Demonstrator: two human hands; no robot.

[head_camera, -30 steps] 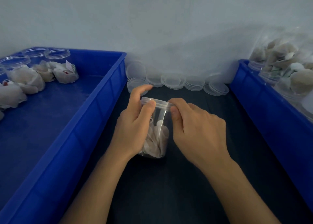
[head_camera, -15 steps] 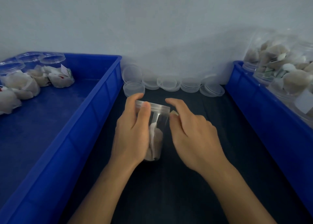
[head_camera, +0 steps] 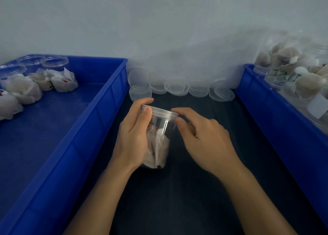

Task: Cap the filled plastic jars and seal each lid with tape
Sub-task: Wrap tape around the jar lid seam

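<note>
Jar point(head_camera: 160, 142): clear plastic, stands upright on the dark bench point(head_camera: 186, 190) between the two blue bins, holding pale paper-wrapped packets.
Lid point(head_camera: 160, 112): clear, sits on the jar's mouth.
Left hand point(head_camera: 134, 139): wrapped round the jar's left side, thumb on the near wall just under the lid, fingers curled behind the rim.
Right hand point(head_camera: 205, 140): at the jar's right side, index finger stretched along the lid's far edge, thumb tip against the wall just below the lid; the other fingers are curled. Whether it pinches a strip of tape I cannot tell.
Spare lids point(head_camera: 179, 88): clear, in low stacks in a row against the wall behind the jar; one leans upright on the wall at the row's left end.
Left bin point(head_camera: 99, 100): blue, holds open filled jars point(head_camera: 60, 75) grouped in its far left corner.
Right bin point(head_camera: 276, 114): blue, piled with filled jars point(head_camera: 291, 71) lying on their sides.
Wall point(head_camera: 159, 30): plain and pale, close behind the bench.
</note>
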